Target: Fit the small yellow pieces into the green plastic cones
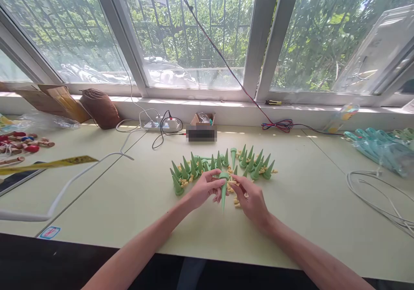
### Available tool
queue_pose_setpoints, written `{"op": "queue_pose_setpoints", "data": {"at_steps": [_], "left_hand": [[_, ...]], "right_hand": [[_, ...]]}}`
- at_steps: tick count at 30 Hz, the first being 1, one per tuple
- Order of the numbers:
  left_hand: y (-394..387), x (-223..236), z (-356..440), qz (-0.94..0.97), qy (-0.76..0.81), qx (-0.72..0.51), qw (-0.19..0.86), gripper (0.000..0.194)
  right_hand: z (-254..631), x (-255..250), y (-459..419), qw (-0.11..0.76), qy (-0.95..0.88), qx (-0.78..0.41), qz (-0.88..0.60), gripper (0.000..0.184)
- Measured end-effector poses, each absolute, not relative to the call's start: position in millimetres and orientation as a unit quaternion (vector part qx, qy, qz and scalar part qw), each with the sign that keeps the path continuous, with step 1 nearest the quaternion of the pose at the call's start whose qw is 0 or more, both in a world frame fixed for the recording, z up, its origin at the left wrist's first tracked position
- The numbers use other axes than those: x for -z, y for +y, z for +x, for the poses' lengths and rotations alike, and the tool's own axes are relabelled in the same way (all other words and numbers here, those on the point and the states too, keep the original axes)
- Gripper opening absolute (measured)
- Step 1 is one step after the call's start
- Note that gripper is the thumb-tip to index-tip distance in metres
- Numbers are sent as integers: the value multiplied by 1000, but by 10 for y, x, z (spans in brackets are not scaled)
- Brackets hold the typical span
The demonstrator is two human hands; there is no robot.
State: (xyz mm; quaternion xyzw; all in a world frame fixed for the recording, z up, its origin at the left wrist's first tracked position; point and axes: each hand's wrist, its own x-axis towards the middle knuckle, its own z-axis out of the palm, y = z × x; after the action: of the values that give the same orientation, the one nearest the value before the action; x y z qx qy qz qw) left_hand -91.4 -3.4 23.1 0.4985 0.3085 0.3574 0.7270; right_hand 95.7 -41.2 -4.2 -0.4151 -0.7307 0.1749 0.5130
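Note:
My left hand (204, 189) grips a green plastic spike (223, 197) by its wide collar, with the point hanging down above the table. Close beside that collar, my right hand (255, 201) pinches a small pale yellow plastic piece (232, 182). The yellow piece reaches toward the spike; I cannot tell whether it touches or sits in it. Beyond my hands, several more green spikes (257, 170) stand point up in a cluster. Loose yellow pieces (237, 202) lie among them and near my right fingers.
At the back stand a power strip (161, 124) and a small cardboard box (210, 118). A white cable (93, 165) crosses the left side, near red and wooden toys (30, 145). Teal plastic items in a bag (381, 149) and coiled cable (371, 195) lie right.

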Motion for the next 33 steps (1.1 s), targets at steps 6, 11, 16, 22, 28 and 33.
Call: {"op": "queue_pose_setpoints", "data": {"at_steps": [6,11,16,22,28,33], "left_hand": [[-52,-207,-922,490,308,-354,735,38],[-67,-225,-916,520,309,-340,720,38],[-81,-250,-921,551,307,-332,701,38],[-99,-279,-936,578,299,-320,689,39],[-117,-282,-933,615,292,-326,655,37],[-138,-219,-911,651,287,-336,618,36]], "right_hand": [[998,101,-383,484,-771,-132,-392,25],[1015,98,-398,463,-782,-135,-394,26],[1009,66,-419,451,-783,-158,-398,26],[988,67,-441,449,-772,-184,-411,35],[991,74,-446,442,-772,-212,-405,34],[997,83,-438,432,-769,-234,-408,33]]}}
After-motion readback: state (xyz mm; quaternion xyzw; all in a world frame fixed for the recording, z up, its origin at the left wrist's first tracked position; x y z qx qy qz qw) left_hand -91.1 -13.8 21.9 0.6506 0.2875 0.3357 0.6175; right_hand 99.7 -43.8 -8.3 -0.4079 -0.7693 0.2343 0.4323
